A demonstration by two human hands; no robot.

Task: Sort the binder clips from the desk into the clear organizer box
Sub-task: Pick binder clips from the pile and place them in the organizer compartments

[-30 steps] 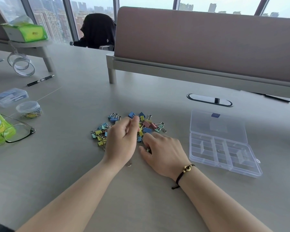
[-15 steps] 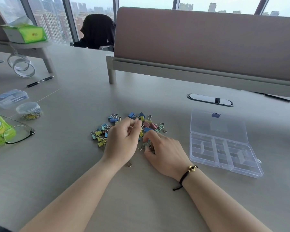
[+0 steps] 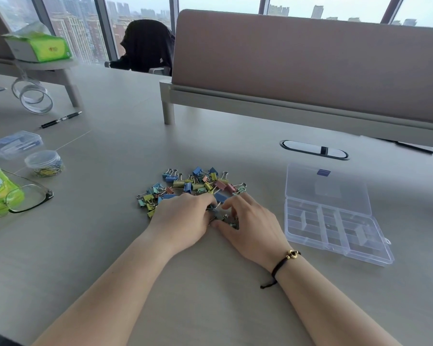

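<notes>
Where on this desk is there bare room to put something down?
Bare desk lies between the binder clips and the clear organizer box, and in front of the divider behind the pile. The near edge beside both forearms is bare too. It is crowded at far left: glasses, paper-clip tub, pen.

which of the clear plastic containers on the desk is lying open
The compartmented organizer box right of the right hand, lid flipped back flat. The round tub and small case at left are closed.
</notes>
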